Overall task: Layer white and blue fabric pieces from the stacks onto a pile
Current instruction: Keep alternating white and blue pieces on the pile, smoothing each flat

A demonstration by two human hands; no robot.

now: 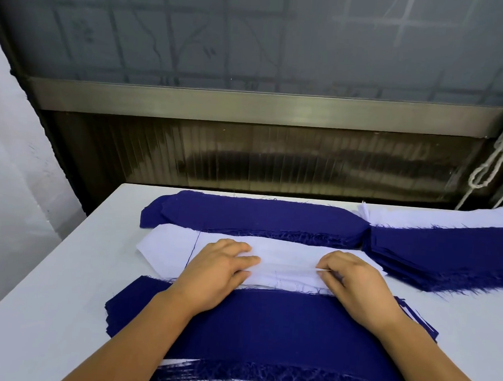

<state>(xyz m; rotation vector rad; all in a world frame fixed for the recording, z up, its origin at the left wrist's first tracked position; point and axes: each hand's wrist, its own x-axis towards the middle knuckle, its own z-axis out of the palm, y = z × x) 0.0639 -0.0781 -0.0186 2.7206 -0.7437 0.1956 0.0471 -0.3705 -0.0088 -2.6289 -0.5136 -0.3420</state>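
A stack of white fabric pieces point(168, 248) lies in the middle of the table. My left hand point(219, 270) rests on its near edge with fingers lightly curled on the top piece. My right hand point(354, 282) pinches the edge of the top white piece between thumb and fingers. Nearest me lies a pile with a dark blue piece point(264, 334) on top and white edges showing under it. Beyond the white stack sits a stack of dark blue pieces point(257, 216).
A second blue stack point(448, 254) lies at the right, overlapping more white fabric point(450, 217) at the back right. The white table point(59, 281) ends at a dark wall panel behind. A cord point(493, 159) hangs at the right.
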